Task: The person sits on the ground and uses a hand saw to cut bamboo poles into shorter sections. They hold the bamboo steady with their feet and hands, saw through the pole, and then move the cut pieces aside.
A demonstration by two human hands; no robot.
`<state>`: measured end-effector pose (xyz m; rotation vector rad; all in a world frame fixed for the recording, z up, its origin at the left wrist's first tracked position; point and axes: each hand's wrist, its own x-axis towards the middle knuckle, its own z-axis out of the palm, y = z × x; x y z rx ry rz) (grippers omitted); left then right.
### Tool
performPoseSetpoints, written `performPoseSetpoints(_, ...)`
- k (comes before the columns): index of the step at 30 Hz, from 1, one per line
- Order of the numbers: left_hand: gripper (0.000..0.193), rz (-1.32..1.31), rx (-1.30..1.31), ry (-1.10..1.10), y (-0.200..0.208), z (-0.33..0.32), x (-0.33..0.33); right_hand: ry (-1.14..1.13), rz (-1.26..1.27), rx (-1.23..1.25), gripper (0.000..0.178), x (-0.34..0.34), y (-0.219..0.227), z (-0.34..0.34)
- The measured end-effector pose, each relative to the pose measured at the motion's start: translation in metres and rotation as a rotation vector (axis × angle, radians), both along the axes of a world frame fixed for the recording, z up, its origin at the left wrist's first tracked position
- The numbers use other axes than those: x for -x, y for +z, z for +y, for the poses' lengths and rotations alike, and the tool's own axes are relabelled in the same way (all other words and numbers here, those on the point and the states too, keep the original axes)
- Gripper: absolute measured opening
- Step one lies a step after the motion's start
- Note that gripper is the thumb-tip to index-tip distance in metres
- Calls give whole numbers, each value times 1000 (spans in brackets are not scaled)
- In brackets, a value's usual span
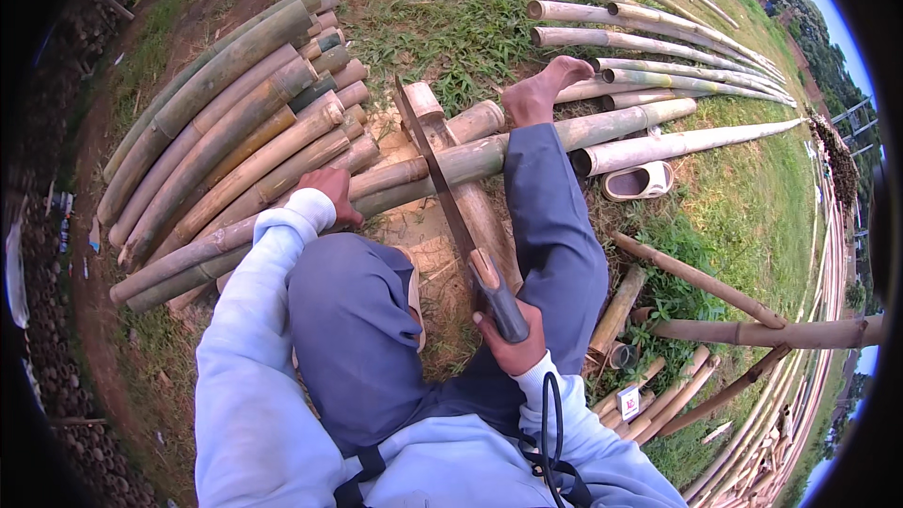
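Right of the frame's centre, the right hand (517, 342) is closed round the handle of a saw (449, 196); its blade slants away, tip toward the upper left, crossing bamboo poles (198, 252) that slope upward from left to right. Left of the blade, the left hand (335, 196) curls over those poles.

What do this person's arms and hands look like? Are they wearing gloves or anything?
No gloves: the left hand and right hand are bare. Both arms wear long, loose, pale blue sleeves ending in snug, lighter cuffs. No markings show on them. A looped black cord hangs over the right sleeve.
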<state>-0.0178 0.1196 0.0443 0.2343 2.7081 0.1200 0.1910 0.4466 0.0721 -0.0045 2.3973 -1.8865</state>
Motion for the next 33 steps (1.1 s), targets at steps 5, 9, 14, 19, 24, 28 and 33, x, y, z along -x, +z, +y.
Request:
performPoseSetpoints(5,66,-31,19,11,19,8,6,9,7,-97,23,84,-5,-26)
performPoseSetpoints(9,64,18,8,2,4,-13,0,31,-84,24,34,-10,11,-10)
performPoseSetpoints(14,59,-5,10,-3,7,3,-2,-3,22,-18,15,-5,5,-3)
performPoseSetpoints(19,62,5,14,12,10,-3,0,14,70,-40,26,77,-13,-18)
performPoseSetpoints(24,65,-1,36,-4,0,7,7,-19,-6,-174,25,65,-28,-18)
performPoseSetpoints(28,64,5,40,24,-7,-5,10,-50,42,-170,27,67,-20,-30)
performPoseSetpoints(33,68,-8,17,22,-11,-4,9,-67,-47,-136,28,65,-12,-25)
